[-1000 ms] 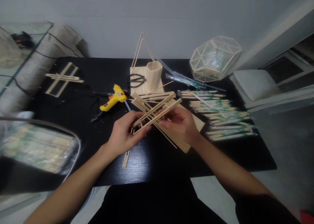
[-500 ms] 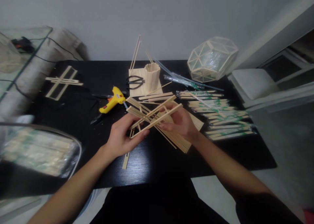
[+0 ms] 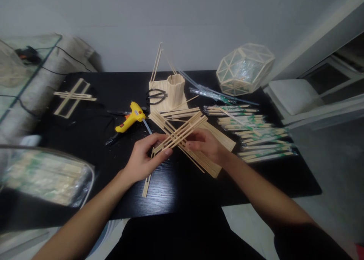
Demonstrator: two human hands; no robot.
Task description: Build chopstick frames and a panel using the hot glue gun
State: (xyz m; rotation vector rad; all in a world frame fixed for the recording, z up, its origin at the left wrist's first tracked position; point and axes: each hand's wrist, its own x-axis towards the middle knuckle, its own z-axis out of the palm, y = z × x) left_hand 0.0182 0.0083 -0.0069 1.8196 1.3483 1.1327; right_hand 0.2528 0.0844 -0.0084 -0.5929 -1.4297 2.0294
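Observation:
A crossed frame of thin wooden sticks (image 3: 184, 133) is held up over the black table, its arms forming an X. My left hand (image 3: 143, 155) grips its lower left arm, thumb in front and fingers behind. At the right side my right hand (image 3: 206, 144) closes around the frame near the crossing, its fingertips partly hidden behind the sticks. Beneath lies a flat panel of joined sticks (image 3: 223, 142). Left of the frame rests a yellow hot glue gun (image 3: 132, 117), a glue stick jutting from it. Loose sticks (image 3: 146, 186) lie below my left hand.
Black scissors (image 3: 156, 96) lie on a stick base carrying a round stick cup (image 3: 175, 91). Wrapped stick bundles (image 3: 256, 134) cover the table's right side. A faceted stick lantern (image 3: 246, 68) stands at the back right. Another crossed frame (image 3: 74, 96) lies at the left.
The crossed stick frame has tilted in my hands, and its bars now look closer together. Both hands stay in nearly the same place on it.

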